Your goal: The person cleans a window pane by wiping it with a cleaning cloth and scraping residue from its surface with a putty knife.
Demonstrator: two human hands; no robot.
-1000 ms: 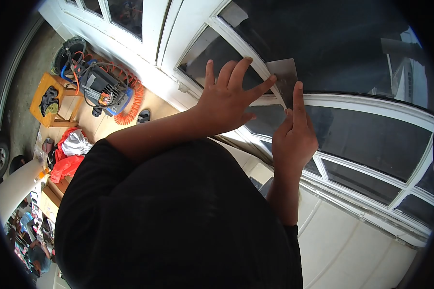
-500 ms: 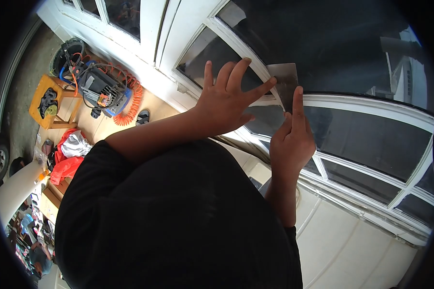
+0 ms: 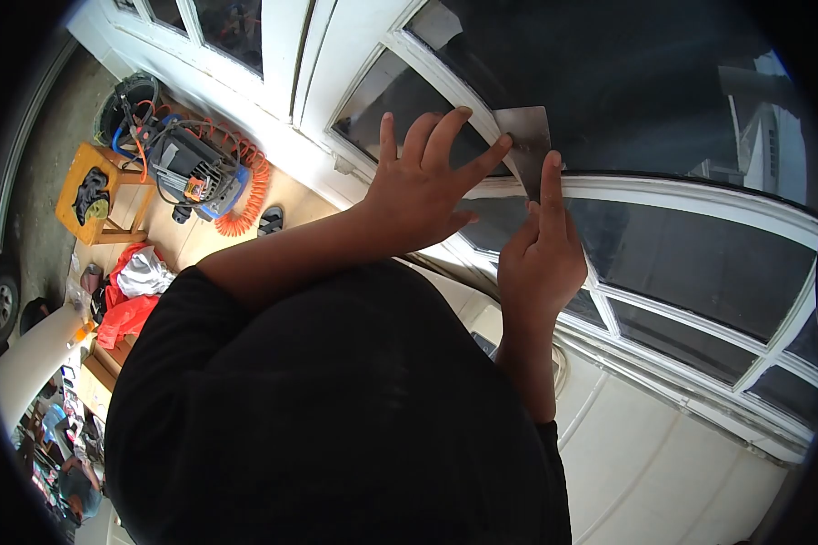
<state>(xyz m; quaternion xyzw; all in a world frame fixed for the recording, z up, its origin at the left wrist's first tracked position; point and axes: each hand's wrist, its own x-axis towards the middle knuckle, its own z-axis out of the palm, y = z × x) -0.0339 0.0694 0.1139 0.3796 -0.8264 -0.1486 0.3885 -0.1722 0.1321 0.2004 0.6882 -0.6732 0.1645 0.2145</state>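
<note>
My right hand [image 3: 543,263] is closed around a putty knife [image 3: 525,136], its index finger stretched along the edge of the metal blade. The handle is hidden inside the hand. The wide blade lies against the white frame [image 3: 468,91] at the border of a dark glass pane [image 3: 627,100]. With fingers spread, my left hand [image 3: 418,191] is over the frame and a smaller pane. Its index fingertip touches the left side of the blade, or rests very close to it.
Left of me an air compressor [image 3: 191,163] with a coiled orange hose [image 3: 250,195] stands on the floor beside a wooden stool [image 3: 80,191]. Red cloth [image 3: 123,318] and a sandal [image 3: 271,221] lie nearby. Farther off are a car wheel [image 3: 0,300] and a person [image 3: 80,486].
The putty knife and my right hand have shifted slightly up and to the left along the frame. My left hand has moved a little the same way, its fingers still spread.
</note>
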